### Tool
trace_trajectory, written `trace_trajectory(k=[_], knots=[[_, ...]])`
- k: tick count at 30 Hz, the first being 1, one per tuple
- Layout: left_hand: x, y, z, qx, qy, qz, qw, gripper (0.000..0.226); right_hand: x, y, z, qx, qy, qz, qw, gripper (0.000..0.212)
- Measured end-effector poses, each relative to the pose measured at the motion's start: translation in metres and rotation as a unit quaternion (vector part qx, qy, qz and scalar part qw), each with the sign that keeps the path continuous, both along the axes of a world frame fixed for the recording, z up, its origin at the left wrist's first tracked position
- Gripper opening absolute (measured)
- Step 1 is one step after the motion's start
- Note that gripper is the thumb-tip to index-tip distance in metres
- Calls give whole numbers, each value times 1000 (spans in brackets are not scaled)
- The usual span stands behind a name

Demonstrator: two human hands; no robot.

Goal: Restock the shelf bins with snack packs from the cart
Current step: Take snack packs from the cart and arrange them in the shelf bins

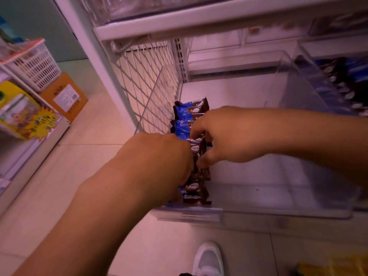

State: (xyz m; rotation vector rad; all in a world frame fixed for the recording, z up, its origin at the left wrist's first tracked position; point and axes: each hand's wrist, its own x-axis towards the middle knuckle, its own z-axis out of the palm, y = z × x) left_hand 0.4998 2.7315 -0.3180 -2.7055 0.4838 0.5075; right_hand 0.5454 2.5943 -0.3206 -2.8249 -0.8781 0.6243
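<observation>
Two hands — roughly eight snack packs

Clear bin: snack packs in one row against its left wall, both hands on them; bare floor to their right. Wire mesh panel blocks the left. Shelf edge overhangs above.

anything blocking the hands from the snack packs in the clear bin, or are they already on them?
Nothing visible stands in the way. Both the left hand and the right hand are already on the row of snack packs, standing along the left wall of the clear bin. The rest of the bin is bare.
</observation>
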Motion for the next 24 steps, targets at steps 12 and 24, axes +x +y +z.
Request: trace_trajectory(k=[12, 24], knots=[[2, 1, 3, -205, -139, 55, 967, 19, 48, -53, 33, 47, -92, -141, 985, 12], [31, -16, -58, -185, 86, 169, 964, 76, 108, -28, -29, -7, -225, -165, 960, 22]])
